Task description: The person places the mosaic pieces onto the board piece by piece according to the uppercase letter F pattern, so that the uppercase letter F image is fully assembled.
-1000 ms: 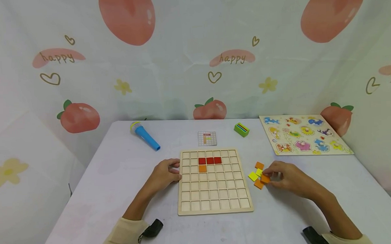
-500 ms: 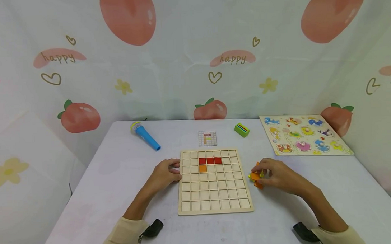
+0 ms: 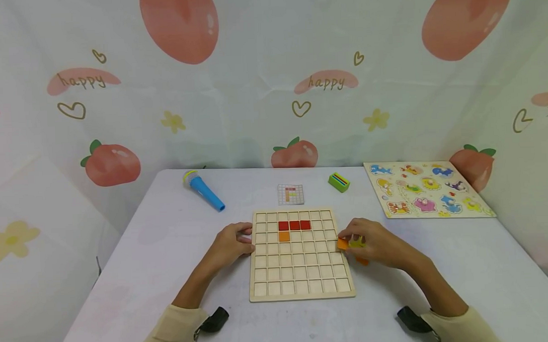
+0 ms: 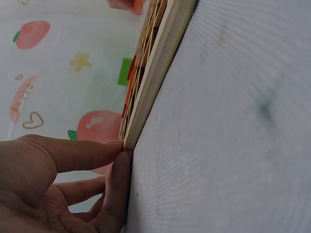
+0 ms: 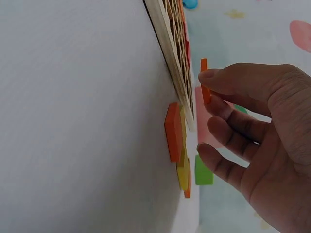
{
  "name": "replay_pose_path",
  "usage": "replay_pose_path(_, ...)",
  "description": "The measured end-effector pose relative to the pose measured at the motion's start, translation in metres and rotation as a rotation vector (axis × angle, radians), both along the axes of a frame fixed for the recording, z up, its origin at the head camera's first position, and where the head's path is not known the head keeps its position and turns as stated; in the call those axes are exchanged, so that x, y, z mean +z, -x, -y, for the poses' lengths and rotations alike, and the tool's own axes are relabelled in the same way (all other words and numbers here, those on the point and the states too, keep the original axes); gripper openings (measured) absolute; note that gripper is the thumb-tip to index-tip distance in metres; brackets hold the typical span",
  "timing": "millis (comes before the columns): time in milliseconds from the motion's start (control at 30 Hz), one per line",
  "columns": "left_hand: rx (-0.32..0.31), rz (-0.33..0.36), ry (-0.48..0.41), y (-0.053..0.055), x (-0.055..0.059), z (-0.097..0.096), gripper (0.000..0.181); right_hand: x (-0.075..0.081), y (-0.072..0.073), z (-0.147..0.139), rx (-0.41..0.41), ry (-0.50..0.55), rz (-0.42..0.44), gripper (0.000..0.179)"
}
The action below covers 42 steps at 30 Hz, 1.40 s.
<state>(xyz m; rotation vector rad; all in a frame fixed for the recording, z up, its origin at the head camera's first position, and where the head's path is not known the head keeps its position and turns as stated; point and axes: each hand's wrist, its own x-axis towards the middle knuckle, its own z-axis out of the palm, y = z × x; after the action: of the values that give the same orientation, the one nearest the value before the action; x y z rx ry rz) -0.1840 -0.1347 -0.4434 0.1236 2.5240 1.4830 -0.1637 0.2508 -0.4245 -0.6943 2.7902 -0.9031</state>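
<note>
A wooden grid board (image 3: 302,296) lies mid-table, with three red tiles (image 3: 294,225) in a row and an orange tile (image 3: 284,236) under the leftmost one. My left hand (image 3: 230,244) holds the board's left edge, thumb and index fingertip right at its rim in the left wrist view. Between thumb and fingertips, my right hand (image 3: 376,242) pinches another orange square tile (image 5: 204,80) over the board's right edge. Below that hand, a small pile of yellow tiles (image 5: 182,170) and orange tiles (image 5: 172,132) lies beside the board, partly hidden in the head view.
Behind the board lies a small pattern card (image 3: 290,194), with a green striped block (image 3: 339,182) to its right. A blue toy microphone (image 3: 206,192) lies at the back left. An animal puzzle board (image 3: 428,189) fills the back right corner.
My right hand has lifted an orange tile from the pile and carried it left to the board's right edge. My left hand has stayed at the board's left edge.
</note>
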Motion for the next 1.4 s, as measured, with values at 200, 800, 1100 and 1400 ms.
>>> replay_pose_path(200,0.005,0.009,-0.007,0.0,0.0,0.0,0.061,0.001,0.006,0.015,0.018,0.02,0.011,0.028)
replay_pose_path(800,0.012,0.015,-0.006,0.001,0.0,-0.001,0.061,0.001,0.013,0.05,0.12,0.034,0.014,0.025)
replay_pose_path(1100,0.006,0.014,-0.008,0.001,0.0,0.0,0.062,0.002,0.015,0.072,0.153,-0.026,-0.032,0.023)
replay_pose_path(1400,0.003,0.017,-0.01,0.0,0.001,0.0,0.062,0.001,0.016,0.089,0.177,-0.053,-0.041,0.023)
